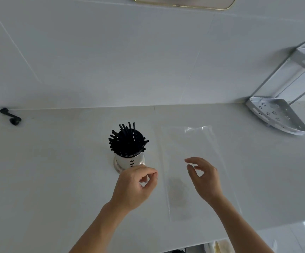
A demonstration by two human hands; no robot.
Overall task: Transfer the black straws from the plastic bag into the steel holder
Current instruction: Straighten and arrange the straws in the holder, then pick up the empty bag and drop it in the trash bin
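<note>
Hands first: my left hand [137,185], fingers curled and holding nothing, hovers beside the steel holder [129,161]; my right hand [204,178] hangs open over the clear plastic bag [190,147], which lies flat and looks empty. Beyond, the black straws [128,139] fan out of the holder. I judge the transfer finished; best now is checking the bag's corners for any stragglers.
</note>
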